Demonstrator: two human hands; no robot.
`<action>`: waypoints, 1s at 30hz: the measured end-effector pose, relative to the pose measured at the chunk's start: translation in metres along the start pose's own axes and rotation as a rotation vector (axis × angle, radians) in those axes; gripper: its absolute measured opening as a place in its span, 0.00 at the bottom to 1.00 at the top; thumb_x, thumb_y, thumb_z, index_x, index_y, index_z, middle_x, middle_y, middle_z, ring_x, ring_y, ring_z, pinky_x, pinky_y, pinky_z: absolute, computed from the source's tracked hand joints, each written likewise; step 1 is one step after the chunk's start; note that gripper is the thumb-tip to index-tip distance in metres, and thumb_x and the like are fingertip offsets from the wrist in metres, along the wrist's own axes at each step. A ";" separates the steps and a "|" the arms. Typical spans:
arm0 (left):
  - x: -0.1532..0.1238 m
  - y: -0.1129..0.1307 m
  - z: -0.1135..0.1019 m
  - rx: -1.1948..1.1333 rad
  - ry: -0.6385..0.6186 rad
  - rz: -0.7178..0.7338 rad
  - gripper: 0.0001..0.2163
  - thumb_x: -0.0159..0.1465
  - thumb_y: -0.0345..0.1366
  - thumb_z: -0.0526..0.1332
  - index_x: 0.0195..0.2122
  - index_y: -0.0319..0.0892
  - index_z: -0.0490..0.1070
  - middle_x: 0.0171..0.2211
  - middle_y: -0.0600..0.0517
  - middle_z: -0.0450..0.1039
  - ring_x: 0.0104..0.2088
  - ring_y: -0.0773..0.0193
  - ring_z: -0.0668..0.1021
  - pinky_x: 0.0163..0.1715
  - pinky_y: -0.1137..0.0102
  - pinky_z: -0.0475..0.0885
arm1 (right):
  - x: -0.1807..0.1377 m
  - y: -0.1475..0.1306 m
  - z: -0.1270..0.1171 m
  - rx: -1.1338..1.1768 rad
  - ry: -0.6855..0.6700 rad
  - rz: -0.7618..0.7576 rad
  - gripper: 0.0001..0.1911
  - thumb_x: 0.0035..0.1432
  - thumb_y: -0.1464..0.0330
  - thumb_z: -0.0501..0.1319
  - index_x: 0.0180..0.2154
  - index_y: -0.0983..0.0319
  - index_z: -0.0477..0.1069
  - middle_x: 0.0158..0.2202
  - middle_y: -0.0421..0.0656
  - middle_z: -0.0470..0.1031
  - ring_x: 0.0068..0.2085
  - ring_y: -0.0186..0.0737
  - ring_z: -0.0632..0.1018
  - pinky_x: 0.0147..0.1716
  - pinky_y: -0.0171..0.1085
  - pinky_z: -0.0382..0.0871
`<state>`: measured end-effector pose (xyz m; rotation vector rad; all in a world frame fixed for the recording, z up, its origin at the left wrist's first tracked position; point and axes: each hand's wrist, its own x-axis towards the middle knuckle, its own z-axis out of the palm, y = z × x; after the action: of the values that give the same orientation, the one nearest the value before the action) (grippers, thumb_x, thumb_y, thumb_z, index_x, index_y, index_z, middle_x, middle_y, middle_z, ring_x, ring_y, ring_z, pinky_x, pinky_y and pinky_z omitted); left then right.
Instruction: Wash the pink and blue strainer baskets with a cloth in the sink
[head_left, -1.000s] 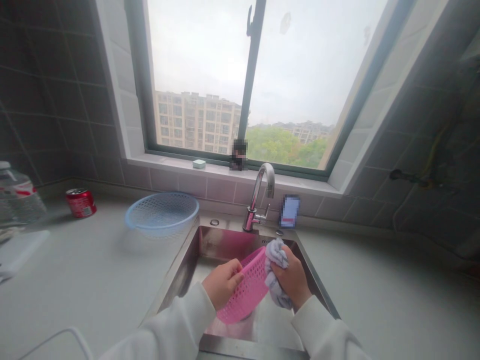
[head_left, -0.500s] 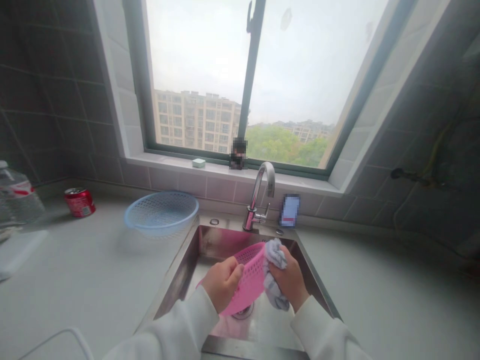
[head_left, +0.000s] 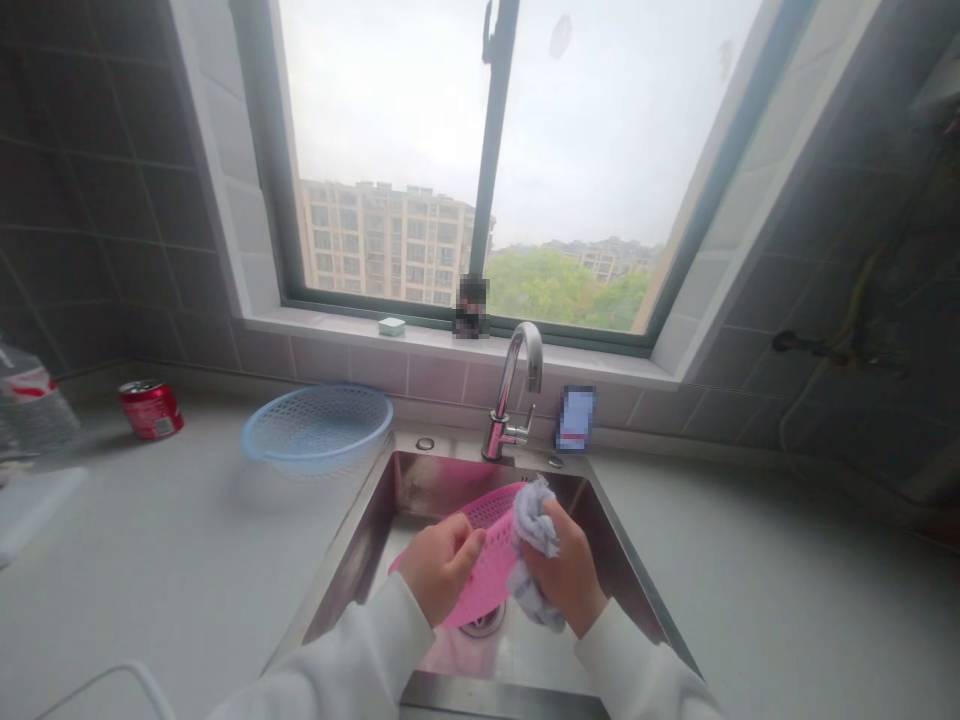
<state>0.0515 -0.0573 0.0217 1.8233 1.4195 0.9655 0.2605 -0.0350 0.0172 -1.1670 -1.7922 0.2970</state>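
Over the steel sink [head_left: 375, 525] my left hand [head_left: 439, 565] grips the near rim of a pink perforated basket [head_left: 491, 555], which is tilted on edge. A crumpled grey-white cloth [head_left: 531, 530] is bunched in my right hand [head_left: 570, 570] and pressed against the basket's right side. Both hands are closed, with white sleeves reaching to the wrists. The sink drain [head_left: 484, 625] shows just below the basket.
A chrome tap [head_left: 517, 385] stands behind the sink. A pale blue basket [head_left: 315, 425] sits on the counter to the left, with a red can [head_left: 150, 408] and a plastic bottle [head_left: 30, 405] farther left. A small green block [head_left: 391, 326] lies on the windowsill.
The pink basket has tipped and turned in my hands, its far rim coming up toward the tap. The cloth has shifted slightly left along its side.
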 end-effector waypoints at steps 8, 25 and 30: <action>0.002 -0.005 -0.001 -0.032 0.010 0.001 0.19 0.67 0.53 0.53 0.25 0.45 0.62 0.19 0.54 0.71 0.25 0.61 0.74 0.27 0.70 0.60 | 0.000 0.010 0.000 0.014 -0.013 0.033 0.15 0.49 0.68 0.63 0.41 0.58 0.71 0.35 0.45 0.80 0.35 0.48 0.80 0.35 0.42 0.73; 0.010 -0.008 -0.009 -0.017 -0.185 0.056 0.11 0.66 0.38 0.53 0.41 0.40 0.73 0.34 0.49 0.77 0.35 0.58 0.76 0.36 0.68 0.66 | 0.013 0.022 -0.014 -0.047 0.036 0.078 0.05 0.51 0.69 0.59 0.33 0.55 0.65 0.28 0.40 0.74 0.29 0.44 0.76 0.31 0.41 0.68; 0.004 -0.001 -0.004 0.100 -0.084 -0.036 0.07 0.66 0.36 0.52 0.32 0.43 0.67 0.27 0.54 0.73 0.32 0.61 0.75 0.32 0.69 0.61 | -0.013 0.002 0.010 0.017 -0.117 -0.102 0.10 0.47 0.69 0.63 0.35 0.57 0.68 0.28 0.40 0.74 0.27 0.42 0.74 0.27 0.38 0.66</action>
<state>0.0488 -0.0532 0.0238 1.8813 1.4673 0.8035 0.2549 -0.0423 0.0033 -1.0604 -1.9408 0.3260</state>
